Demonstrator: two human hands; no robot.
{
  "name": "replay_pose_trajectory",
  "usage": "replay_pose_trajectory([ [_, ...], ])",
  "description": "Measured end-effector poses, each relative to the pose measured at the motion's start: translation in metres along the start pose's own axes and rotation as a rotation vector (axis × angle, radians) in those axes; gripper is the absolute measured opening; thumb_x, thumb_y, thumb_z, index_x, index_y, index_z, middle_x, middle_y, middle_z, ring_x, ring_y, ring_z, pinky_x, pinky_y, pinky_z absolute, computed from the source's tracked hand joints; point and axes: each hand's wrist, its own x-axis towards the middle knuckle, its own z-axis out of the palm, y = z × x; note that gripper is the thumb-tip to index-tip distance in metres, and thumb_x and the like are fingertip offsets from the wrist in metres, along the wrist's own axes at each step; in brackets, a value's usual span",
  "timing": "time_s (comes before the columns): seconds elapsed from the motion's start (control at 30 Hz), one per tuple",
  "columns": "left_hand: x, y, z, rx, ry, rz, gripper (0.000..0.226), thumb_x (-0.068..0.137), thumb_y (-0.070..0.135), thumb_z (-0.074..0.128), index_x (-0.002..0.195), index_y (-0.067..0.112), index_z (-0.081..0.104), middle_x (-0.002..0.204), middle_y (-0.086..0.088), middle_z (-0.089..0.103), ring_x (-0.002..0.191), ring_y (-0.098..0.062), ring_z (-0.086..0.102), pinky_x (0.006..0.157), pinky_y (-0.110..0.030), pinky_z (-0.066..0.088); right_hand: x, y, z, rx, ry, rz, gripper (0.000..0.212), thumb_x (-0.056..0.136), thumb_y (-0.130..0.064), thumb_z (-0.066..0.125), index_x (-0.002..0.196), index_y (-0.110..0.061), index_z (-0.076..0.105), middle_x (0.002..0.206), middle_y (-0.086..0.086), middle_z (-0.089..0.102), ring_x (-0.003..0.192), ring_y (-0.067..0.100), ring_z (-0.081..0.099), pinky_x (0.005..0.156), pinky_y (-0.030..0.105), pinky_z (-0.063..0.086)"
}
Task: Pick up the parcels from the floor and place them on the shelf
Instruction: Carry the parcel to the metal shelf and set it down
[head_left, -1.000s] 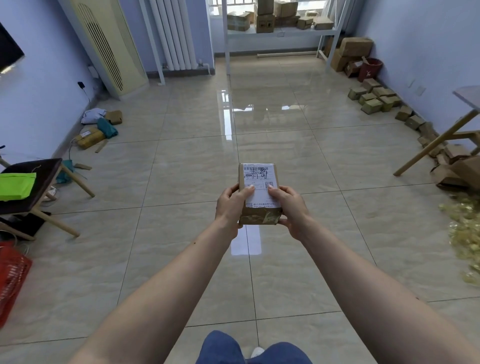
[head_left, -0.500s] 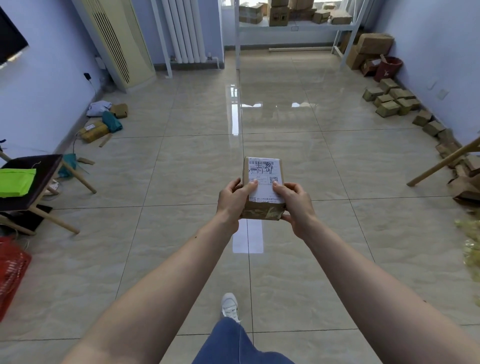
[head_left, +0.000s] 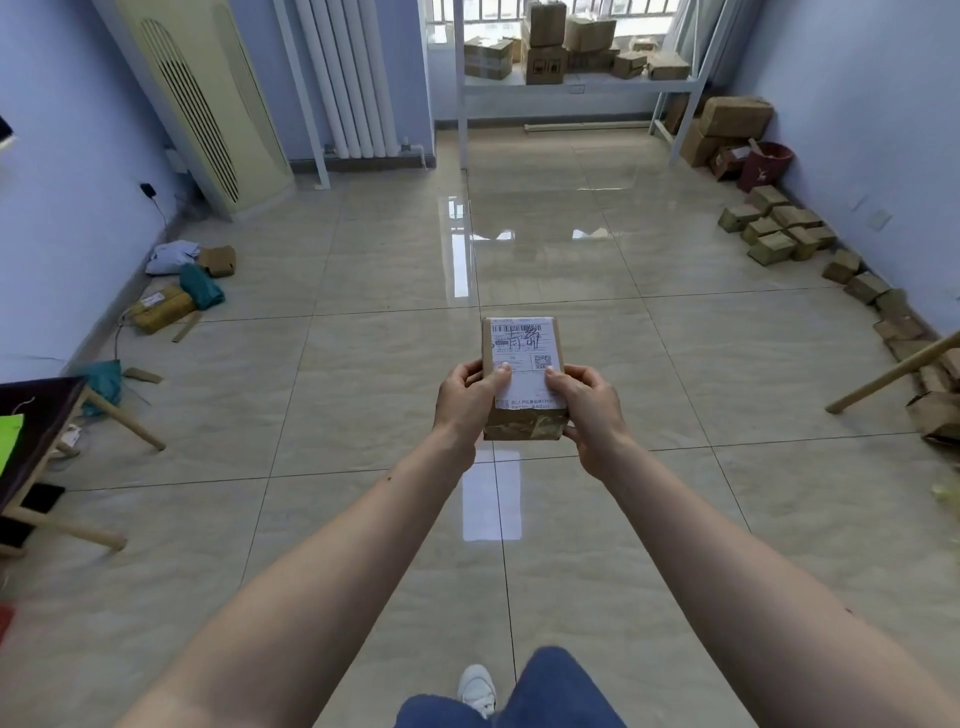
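Observation:
A small brown cardboard parcel (head_left: 522, 358) with a white shipping label on top is held out in front of me, above the tiled floor. My left hand (head_left: 465, 402) grips its left side and my right hand (head_left: 589, 410) grips its right side, thumbs on the label. The white metal shelf (head_left: 576, 85) stands at the far end of the room under the window, with several boxes on it. A row of small parcels (head_left: 774, 231) lies along the right wall on the floor.
A cream air conditioner (head_left: 202, 104) and a white radiator (head_left: 348, 78) stand at the far left. Bags and a parcel (head_left: 161, 309) lie by the left wall. A dark stool (head_left: 47, 431) is at left. A wooden leg (head_left: 893, 371) juts in at right. Large boxes and a red bucket (head_left: 766, 166) sit by the shelf.
I have walked forward toward the shelf, which now looks closer. Both hands still hold the parcel the same way. My feet have swapped position below.

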Motion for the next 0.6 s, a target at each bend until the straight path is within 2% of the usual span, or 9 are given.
replay_pose_trajectory([
  [0.2, 0.070, 0.023, 0.014, 0.035, -0.006, 0.001, 0.045, 0.089, 0.025, 0.068, 0.129, 0.009, 0.055, 0.118, -0.008, 0.070, 0.087, -0.013, 0.070, 0.053, -0.015, 0.054, 0.068, -0.022, 0.015, 0.010, 0.024, 0.007, 0.023, 0.091, -0.023, 0.067, 0.110, -0.012, 0.062, 0.112, 0.014, 0.072, 0.103, 0.028, 0.071, 0.091, 0.051, 0.058],
  [0.33, 0.125, 0.040, 0.033, 0.045, 0.004, 0.014, 0.045, 0.090, 0.024, 0.067, 0.129, 0.008, 0.054, 0.118, -0.008, 0.070, 0.087, -0.013, 0.070, 0.055, -0.016, 0.054, 0.124, -0.044, 0.021, 0.001, 0.042, 0.005, 0.035, 0.091, -0.023, 0.067, 0.120, -0.005, 0.061, 0.114, 0.015, 0.072, 0.106, 0.030, 0.071, 0.093, 0.051, 0.057],
  [0.6, 0.238, 0.088, 0.092, 0.049, 0.032, 0.049, 0.044, 0.091, 0.021, 0.066, 0.129, 0.005, 0.054, 0.118, -0.009, 0.069, 0.083, -0.009, 0.068, 0.052, -0.013, 0.052, 0.247, -0.106, 0.019, -0.005, 0.019, -0.032, 0.037, 0.092, -0.020, 0.067, 0.123, -0.001, 0.062, 0.117, 0.017, 0.072, 0.109, 0.033, 0.069, 0.096, 0.051, 0.055],
])
